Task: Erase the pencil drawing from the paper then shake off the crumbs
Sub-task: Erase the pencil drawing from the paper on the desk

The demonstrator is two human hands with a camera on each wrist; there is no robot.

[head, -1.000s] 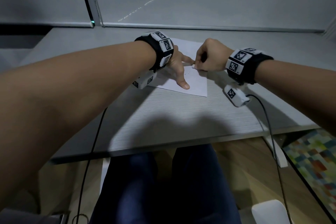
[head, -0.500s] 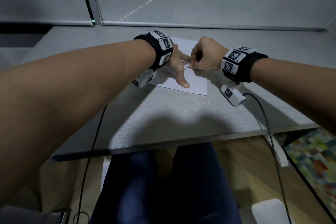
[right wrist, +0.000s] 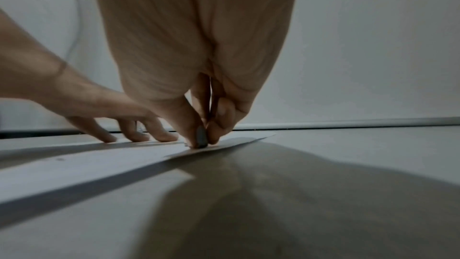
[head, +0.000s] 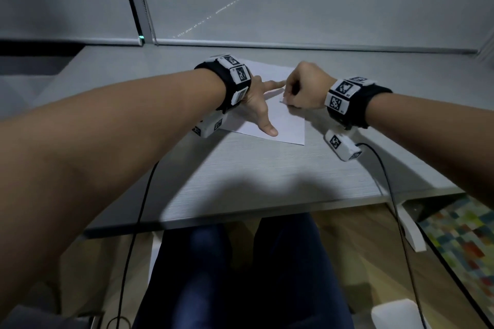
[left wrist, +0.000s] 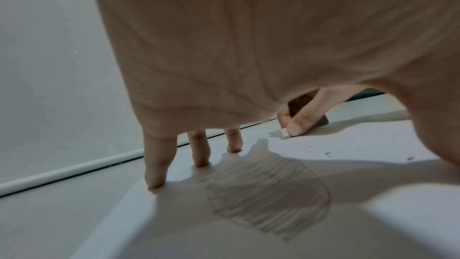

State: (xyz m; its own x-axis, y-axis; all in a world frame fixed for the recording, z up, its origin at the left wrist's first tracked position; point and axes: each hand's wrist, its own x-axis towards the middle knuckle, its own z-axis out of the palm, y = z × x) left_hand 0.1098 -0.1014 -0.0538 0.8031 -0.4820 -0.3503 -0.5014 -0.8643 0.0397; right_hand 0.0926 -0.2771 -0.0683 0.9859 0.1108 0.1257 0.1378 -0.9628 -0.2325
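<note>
Head view looks down on a grey bench (head: 267, 168) with a white sheet of paper (head: 283, 125) lying flat near its far side, below a drawn window blind (head: 294, 8). The left hand (head: 258, 104) is spread flat on the paper, fingers straight, thumb reaching toward the near edge of the sheet and forefinger pointing at the other hand; it presses the sheet down and grips nothing. The right hand (head: 307, 87) is curled tight, its fingertips pinching a small white eraser (head: 283, 100) whose tip touches the paper just beside the left forefinger.

From the left wrist, three fingertips (left wrist: 155, 182) stand on the sheet near its far edge. Under the palm sits the pencil drawing (left wrist: 268, 190), a rounded outline filled with close parallel strokes, lying in the hand's shadow. Beyond it the eraser (left wrist: 285, 132) shows as a pale block between the thumb and a finger of the right hand (left wrist: 303, 117), set down on the paper apart from the drawing. A few dark crumbs (left wrist: 328, 153) lie on the sheet to the right of it.

From the right wrist, the pinched fingertips (right wrist: 199, 137) meet the paper (right wrist: 87, 164) close to its right edge, with the left hand (right wrist: 107, 111) planted just beside them. The eraser itself is hidden behind the thumb there.

Both wrists carry black bands (head: 352, 104) with white marker blocks, and black cables (head: 393, 195) trail off the near edge of the bench.
</note>
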